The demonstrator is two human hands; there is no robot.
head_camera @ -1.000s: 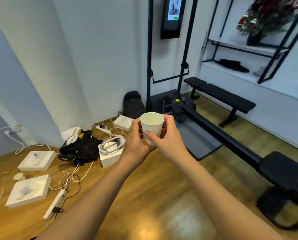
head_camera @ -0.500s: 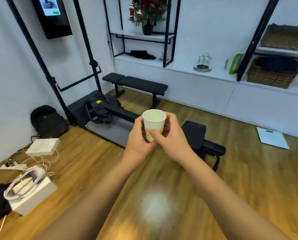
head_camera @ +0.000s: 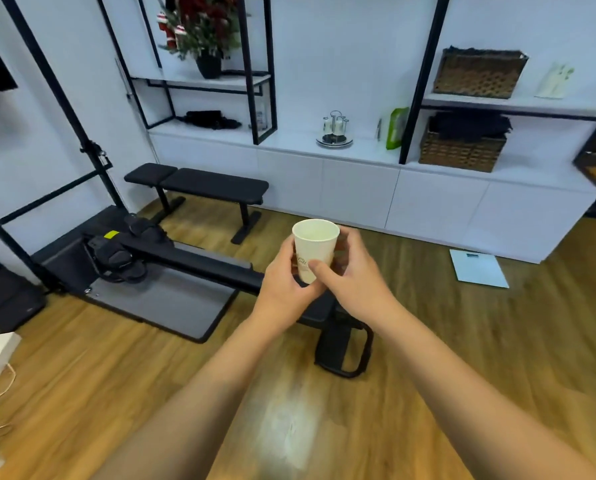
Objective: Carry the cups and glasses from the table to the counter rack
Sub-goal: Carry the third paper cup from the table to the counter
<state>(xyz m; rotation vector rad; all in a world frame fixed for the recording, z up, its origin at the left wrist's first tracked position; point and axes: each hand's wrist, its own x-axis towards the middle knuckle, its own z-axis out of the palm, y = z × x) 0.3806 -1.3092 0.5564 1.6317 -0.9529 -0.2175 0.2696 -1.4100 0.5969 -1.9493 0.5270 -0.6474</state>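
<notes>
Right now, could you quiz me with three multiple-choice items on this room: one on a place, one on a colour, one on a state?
1. Where is the round rack?
A. on the white counter
B. on the floor
C. on the bench

2. What colour is the paper cup?
A. red
B. white
C. black

3. How is the cup held?
A. lying down
B. upside down
C. upright

Answers: 1 A, it stands on the countertop beside the green packet. 2 B, its wall is white. 3 C, left hand and right hand grip it mouth up.

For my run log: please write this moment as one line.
phase: carrying | object: paper cup upright | left hand holds cup | right hand holds cup | target: counter rack ahead
</notes>
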